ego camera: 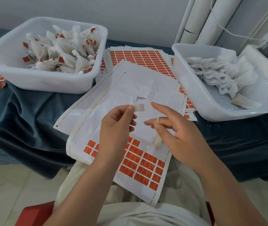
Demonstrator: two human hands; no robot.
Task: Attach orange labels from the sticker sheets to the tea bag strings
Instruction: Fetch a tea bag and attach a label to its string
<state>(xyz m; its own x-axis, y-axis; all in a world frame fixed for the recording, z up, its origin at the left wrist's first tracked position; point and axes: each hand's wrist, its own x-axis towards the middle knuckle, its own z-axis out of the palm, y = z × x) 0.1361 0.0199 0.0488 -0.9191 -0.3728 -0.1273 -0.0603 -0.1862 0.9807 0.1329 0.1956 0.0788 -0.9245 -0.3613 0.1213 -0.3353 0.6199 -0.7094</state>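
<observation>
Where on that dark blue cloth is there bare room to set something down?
Bare dark blue cloth lies in front of the left white plastic tub, left of the white sticker sheets, and in front of the right white plastic tub. Between the tubs, overlapping sheets crowd it.

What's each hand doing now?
Left hand: pinches a small pale rectangular label.
Right hand: open; small white tea bag hangs by string from a finger.

blue-draped table (32, 111), two white tubs (48, 82), sticker sheets (139, 57)
</observation>
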